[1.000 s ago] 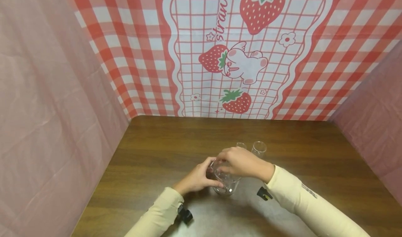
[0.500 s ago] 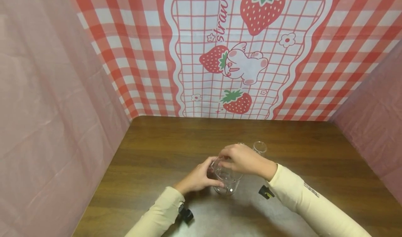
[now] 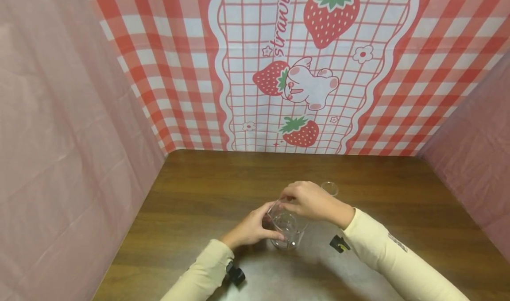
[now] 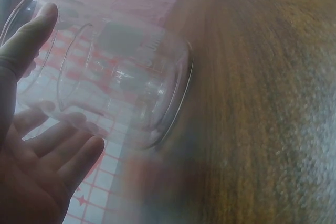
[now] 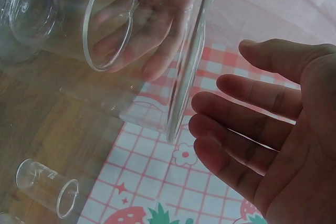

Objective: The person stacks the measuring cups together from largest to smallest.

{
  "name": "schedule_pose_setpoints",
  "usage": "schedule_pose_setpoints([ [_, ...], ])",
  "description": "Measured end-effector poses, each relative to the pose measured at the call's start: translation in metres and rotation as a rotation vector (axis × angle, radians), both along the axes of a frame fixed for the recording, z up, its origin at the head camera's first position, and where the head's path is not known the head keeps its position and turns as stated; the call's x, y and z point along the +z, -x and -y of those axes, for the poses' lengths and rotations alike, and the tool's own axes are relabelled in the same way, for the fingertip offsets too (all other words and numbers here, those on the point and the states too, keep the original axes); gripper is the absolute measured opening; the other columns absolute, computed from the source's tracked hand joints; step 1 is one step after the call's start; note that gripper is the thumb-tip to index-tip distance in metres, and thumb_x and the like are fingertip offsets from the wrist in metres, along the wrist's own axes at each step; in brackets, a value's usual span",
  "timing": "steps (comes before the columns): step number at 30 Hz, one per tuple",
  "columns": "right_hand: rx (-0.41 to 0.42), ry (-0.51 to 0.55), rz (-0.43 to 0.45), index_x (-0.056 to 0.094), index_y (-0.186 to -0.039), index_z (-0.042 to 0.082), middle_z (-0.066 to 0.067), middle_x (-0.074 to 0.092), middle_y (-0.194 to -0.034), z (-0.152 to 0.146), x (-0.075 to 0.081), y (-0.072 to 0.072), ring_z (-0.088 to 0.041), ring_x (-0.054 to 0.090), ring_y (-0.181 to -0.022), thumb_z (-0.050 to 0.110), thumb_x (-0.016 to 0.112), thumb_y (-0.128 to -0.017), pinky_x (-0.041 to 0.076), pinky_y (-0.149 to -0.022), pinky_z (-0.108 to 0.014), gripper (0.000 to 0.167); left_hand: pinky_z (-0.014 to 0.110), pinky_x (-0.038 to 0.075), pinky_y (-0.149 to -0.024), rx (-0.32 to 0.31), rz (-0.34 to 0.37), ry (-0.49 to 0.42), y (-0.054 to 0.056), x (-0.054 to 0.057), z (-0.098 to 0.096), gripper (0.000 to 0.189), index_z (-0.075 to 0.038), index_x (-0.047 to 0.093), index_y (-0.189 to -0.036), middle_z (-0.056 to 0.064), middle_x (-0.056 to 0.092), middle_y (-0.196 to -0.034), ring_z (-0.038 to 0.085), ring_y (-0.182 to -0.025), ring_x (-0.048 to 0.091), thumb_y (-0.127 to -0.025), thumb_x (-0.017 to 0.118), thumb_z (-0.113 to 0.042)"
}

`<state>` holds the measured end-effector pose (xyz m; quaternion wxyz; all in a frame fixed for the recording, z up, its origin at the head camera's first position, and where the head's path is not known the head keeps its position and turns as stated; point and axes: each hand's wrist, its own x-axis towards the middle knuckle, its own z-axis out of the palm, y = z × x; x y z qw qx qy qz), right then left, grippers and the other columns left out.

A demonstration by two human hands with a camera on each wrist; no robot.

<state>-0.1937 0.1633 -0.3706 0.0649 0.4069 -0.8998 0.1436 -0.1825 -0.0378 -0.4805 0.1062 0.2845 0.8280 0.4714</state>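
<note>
A large clear glass beaker stands on the table, its mouth toward the right hand. My left hand grips its left side, the thumb on the near side and the fingers around the far side. Inside it sits a smaller glass beaker, seen through the wall in both wrist views. My right hand hovers at the large beaker's rim. In the right wrist view its fingers are loosely extended, apart from the rim, and hold nothing.
A small glass beaker stands on the wooden table behind the right hand. Part of another glass shows at the lower left corner of the right wrist view. A checked strawberry cloth hangs at the back, with pink cloth at both sides.
My right hand has lifted slightly and shifted right, its fingers out of the large beaker's mouth. The left hand stays on the beaker. One small glass at the back is now hidden behind the right hand.
</note>
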Motion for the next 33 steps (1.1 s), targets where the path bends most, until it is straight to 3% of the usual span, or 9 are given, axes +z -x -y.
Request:
schedule_pose_setpoints([
  [17,-0.023,0.006,-0.001,0.075,-0.090,0.011,0.001,0.074,-0.086,-0.003,0.003,0.005,-0.012,0.069,-0.077,0.025,0.076,-0.085,0.059,-0.068,-0.026,0.015,0.038,0.050,-0.103,0.001,0.018,0.000,0.001,0.001,0.000,0.087,-0.014,0.040,-0.146,0.011,0.059,-0.136,0.027,-0.116,0.062,-0.074,0.085,-0.030],
  [33,-0.047,-0.010,-0.014,0.074,-0.092,0.010,-0.001,0.075,-0.088,-0.009,0.001,0.012,-0.014,0.068,-0.077,0.021,0.075,-0.085,0.059,-0.068,-0.028,0.013,0.035,0.049,-0.105,-0.015,0.052,-0.048,0.001,-0.001,0.000,0.085,-0.014,0.040,-0.146,0.006,0.052,-0.146,0.028,-0.117,0.062,-0.074,0.085,-0.027],
])
